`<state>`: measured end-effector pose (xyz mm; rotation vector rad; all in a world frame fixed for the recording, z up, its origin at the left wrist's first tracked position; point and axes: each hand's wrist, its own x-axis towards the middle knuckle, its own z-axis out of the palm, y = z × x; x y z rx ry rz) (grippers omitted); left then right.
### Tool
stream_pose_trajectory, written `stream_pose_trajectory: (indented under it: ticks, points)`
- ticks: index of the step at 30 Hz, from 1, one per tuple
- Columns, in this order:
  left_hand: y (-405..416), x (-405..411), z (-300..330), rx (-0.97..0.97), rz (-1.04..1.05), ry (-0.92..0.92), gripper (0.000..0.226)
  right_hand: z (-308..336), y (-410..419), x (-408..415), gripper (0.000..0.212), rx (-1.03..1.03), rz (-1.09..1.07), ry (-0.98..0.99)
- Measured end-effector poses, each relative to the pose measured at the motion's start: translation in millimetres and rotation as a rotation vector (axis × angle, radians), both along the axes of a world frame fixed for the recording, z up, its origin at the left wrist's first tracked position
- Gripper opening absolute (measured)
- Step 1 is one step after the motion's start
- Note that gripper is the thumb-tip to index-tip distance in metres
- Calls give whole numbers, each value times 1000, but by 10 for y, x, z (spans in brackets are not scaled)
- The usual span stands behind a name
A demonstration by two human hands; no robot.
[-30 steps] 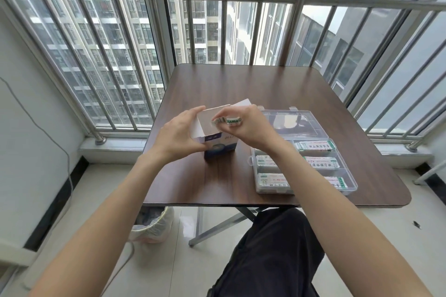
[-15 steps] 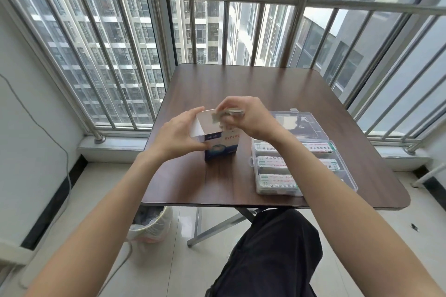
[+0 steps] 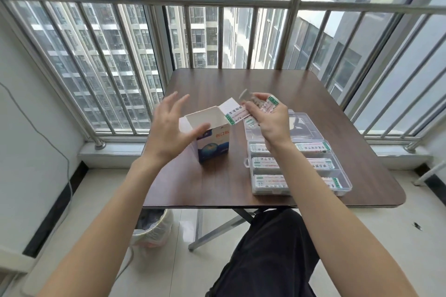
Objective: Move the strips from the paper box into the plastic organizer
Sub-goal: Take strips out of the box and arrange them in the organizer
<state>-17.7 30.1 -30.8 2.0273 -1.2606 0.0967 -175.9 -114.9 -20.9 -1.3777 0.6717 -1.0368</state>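
Nearest on the brown tabletop (image 3: 277,84), the clear plastic organizer (image 3: 342,184) shows 3 long compartments, each holding printed strips. Beyond it, the right hand (image 3: 270,119) is raised over the open lid, its fingers pinching a small fan of white, green-ended strips (image 3: 237,114). Beside it, the left hand (image 3: 172,128) hovers with fingers spread and relaxed, holding nothing, just by the 1 open white-and-blue paper box (image 3: 212,142).

My two forearms are bare, no sleeves, watch or rings showing, from the lower corners of the frame up to my left hand (image 3: 172,131) and right hand (image 3: 271,120). Black trousers (image 3: 268,255) cover my lap at bottom centre.
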Motion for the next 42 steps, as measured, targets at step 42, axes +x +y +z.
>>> stream_pose_trajectory:
  ticks: [42]
  points:
    - [-932,-1722,-151,36,-439,1049,12,-352,-203,-1890,13,-292,102,413]
